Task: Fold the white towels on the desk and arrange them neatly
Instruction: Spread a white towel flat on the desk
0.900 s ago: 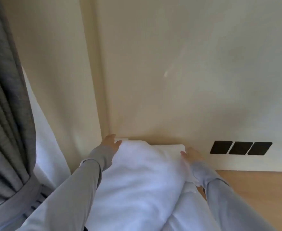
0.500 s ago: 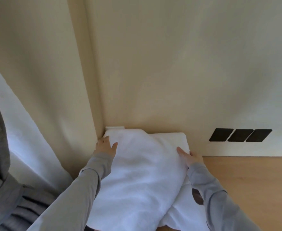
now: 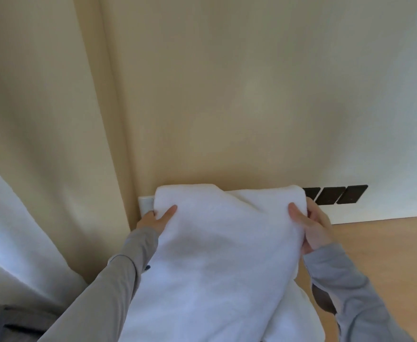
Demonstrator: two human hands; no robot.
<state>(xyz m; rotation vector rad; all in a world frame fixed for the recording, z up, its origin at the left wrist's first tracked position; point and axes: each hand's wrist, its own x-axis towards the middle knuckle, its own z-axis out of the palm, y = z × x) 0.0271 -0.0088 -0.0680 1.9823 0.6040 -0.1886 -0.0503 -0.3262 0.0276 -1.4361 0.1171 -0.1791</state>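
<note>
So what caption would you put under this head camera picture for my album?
Left hand and right hand hold a white towel by its far edge above the wooden desk.

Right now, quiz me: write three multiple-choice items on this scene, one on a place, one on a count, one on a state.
1. Where are the black panels? A) left of the white towel B) right of it C) under it
2. How many panels are there? A) two B) four C) three
3. How do the left hand and right hand meet the towel? A) both grip its far edge B) only one touches it C) neither touches it

Answers: 1 B, they sit on the wall just past the right hand. 2 C, three dark rectangles stand in a row. 3 A, each thumb lies on top and the fingers go behind the cloth.
</note>
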